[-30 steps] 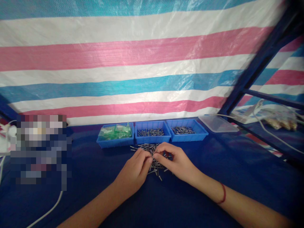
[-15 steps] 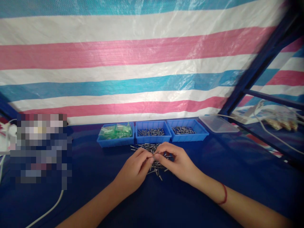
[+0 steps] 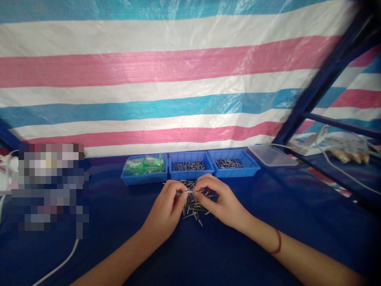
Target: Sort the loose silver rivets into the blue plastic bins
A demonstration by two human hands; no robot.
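Note:
A thin metal blind rivet [image 3: 191, 192] lies level between my two hands, above a loose pile of blind rivets [image 3: 195, 207] on the dark blue table. My left hand [image 3: 169, 203] pinches its left end between thumb and forefinger. The other end is in the pinch of my right hand [image 3: 219, 198], whose wrist wears a dark red cord. My fingers hide part of the rivet and of the pile's upper side.
Just behind the pile, three blue bins stand in a row: a left bin [image 3: 143, 180] with green plastic packets, a middle bin [image 3: 192, 174] and a right bin [image 3: 238, 172] with rivets. A clear lid [image 3: 272, 155] lies farther right. A white cable [image 3: 61, 264] crosses the table at left.
My hands have drawn slightly apart, the left one shifting left. The rivet between my fingertips now shows plainly, where before the fingertips met and mostly covered it.

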